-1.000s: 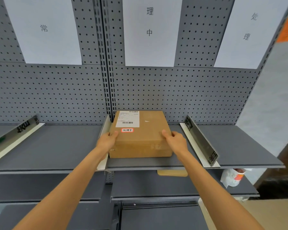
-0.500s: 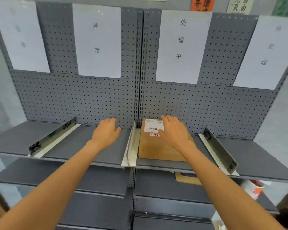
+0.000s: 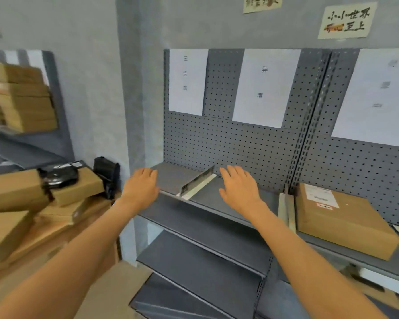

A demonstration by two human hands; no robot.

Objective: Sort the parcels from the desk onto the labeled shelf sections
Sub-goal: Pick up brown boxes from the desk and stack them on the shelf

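Note:
A brown cardboard parcel (image 3: 346, 219) with a white shipping label and a small red-edged sticker lies flat on the grey shelf (image 3: 219, 203), in the section right of a divider (image 3: 286, 211). My left hand (image 3: 141, 186) hovers palm down over the shelf's left end, fingers apart, holding nothing. My right hand (image 3: 238, 188) floats over the middle section, also empty, well left of the parcel. More brown parcels (image 3: 14, 203) are piled on the desk at the left, blurred.
White paper labels (image 3: 265, 87) hang on the grey pegboard above each section. A slanted metal divider (image 3: 197, 181) splits the left sections. A black device (image 3: 106, 176) and a black object (image 3: 59, 177) sit by the desk parcels. Lower shelves (image 3: 200, 256) stand below.
Both hands let go of the parcel, which stays in its shelf section. My view has swung left, and both hands have moved left, away from the parcel towards the desk side.

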